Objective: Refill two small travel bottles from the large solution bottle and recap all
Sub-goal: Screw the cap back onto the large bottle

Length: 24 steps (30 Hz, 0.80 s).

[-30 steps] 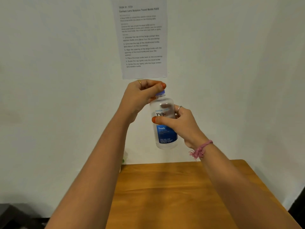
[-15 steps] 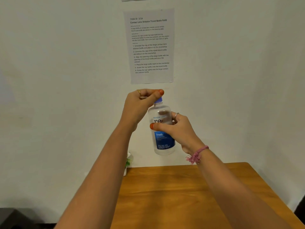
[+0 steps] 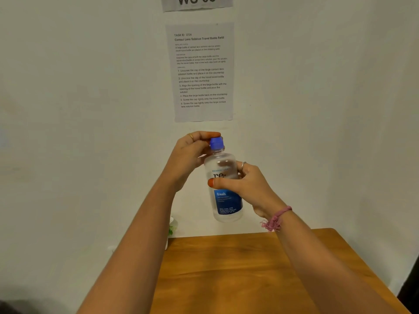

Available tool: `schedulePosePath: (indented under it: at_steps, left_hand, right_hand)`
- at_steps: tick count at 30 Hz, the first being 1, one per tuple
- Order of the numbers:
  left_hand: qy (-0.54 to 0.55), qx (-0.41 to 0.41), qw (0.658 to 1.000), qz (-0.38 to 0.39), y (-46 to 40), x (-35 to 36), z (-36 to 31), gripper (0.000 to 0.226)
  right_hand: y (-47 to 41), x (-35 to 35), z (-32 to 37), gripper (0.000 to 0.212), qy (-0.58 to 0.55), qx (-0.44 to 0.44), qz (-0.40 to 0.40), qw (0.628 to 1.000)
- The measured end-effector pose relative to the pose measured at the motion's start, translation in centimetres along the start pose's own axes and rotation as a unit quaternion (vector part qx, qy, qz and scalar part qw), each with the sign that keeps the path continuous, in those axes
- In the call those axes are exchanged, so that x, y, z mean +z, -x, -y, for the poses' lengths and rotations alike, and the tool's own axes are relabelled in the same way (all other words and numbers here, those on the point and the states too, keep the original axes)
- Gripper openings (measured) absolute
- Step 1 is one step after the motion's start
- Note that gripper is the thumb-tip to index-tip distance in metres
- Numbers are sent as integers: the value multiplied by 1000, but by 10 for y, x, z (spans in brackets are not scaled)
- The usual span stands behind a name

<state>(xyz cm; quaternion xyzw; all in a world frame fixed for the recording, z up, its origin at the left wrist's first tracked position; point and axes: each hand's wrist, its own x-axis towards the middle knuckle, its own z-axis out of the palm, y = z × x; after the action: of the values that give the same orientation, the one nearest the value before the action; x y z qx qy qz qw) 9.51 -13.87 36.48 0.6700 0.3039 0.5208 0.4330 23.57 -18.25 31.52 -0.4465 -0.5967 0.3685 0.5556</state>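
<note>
The large solution bottle (image 3: 225, 200), clear with a blue label, is held upright in the air in front of the wall, well above the wooden table (image 3: 238, 268). My right hand (image 3: 247, 184) wraps around its middle, thumb across the front. My left hand (image 3: 192, 150) is at the top, fingers curled around the blue cap (image 3: 216, 143), which sits on the bottle's neck. No small travel bottles are in view.
A printed task sheet (image 3: 201, 71) hangs on the white wall behind the bottle, with a "WS" sign (image 3: 197, 2) above it. A small white object with green leaves (image 3: 172, 228) peeks out at the table's far left corner, partly behind my left arm.
The view has tilted up, so the bottle and hands sit lower in the frame. My left fingers have shifted on the cap, and more of the blue cap now shows.
</note>
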Motion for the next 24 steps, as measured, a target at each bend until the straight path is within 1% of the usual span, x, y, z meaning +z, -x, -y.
schedulePosePath:
  at_steps: [3,6,10,15,17,19,21,23,24]
  left_hand:
    - [3,18,999,-38,-1,6,-4,14]
    - [-30,37,998,-47,-4,9,-5,8]
    - [-15,30,999,-7,-6,8,-5,12]
    - [3,13,995,99,-7,4,-2,23]
    - [-13,-8,993,114,-6,4,-2,25]
    - [-37,-11,996,85,-5,9,-4,24]
    - [-51,6,998,22,-4,16,-6,25]
    - [-64,29,997,-28,-5,20,-5,13]
    - [-65,31,997,-32,-5,20,-4,6]
  right_hand:
    - [-2,-3,1,33,7,-4,-1,1000]
    - [-4,-6,1,35,5,-7,-2,1000]
    - [-5,-11,0,34,-11,1,0,1000]
    - [-4,-16,-5,36,-35,31,21,999]
    - [-3,-18,-7,36,-30,36,23,999]
    - [-3,-19,-8,34,-36,34,23,999]
    - [-2,-19,-8,34,-34,29,23,999]
    - [-1,-19,-8,35,-20,21,19,999]
    - [-1,-19,-9,34,-16,18,16,1000]
